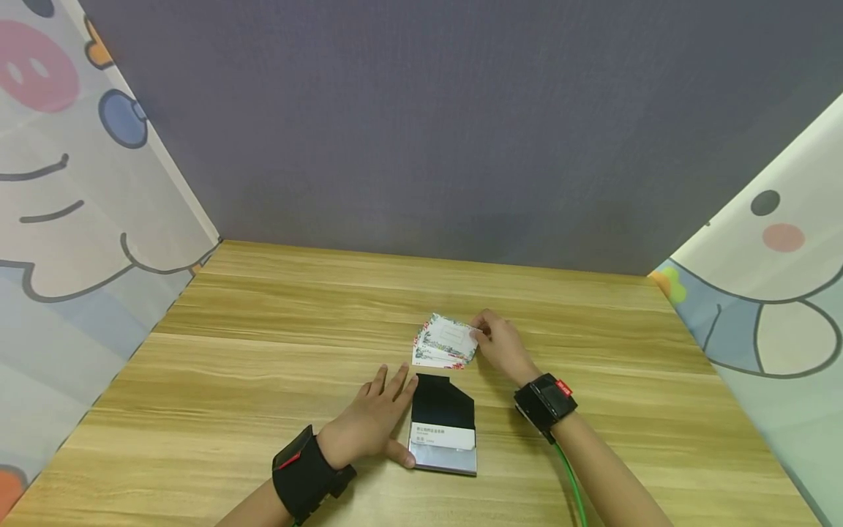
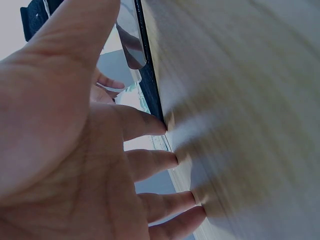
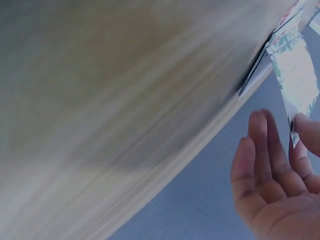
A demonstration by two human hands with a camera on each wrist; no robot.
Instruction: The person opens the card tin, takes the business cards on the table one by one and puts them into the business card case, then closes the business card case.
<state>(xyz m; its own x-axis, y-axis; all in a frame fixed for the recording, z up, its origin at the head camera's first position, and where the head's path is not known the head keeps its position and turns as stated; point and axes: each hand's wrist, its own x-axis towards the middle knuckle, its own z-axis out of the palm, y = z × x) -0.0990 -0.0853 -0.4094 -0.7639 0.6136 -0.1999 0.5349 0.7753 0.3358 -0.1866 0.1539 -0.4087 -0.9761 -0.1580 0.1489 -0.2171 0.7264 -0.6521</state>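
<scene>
Broad tabletop (image 1: 296, 307) around edges of cards (image 1: 446, 337)

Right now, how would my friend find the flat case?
On the wooden table, find the left hand. The flat case lies just to its right, below the flowery cards in the head view. Unlike those, it's black and silver, with a white printed strip across it.

Your right hand (image 1: 503, 350) obscures part of the right edge of the floral card (image 1: 451, 336), which partly hides the lower cards (image 1: 431, 361). Print on the white card (image 1: 456, 438) is illegibly small. Your left-wrist view crops the card case (image 2: 132, 45); your right-wrist view blurs the tabletop (image 3: 100, 100).
</scene>
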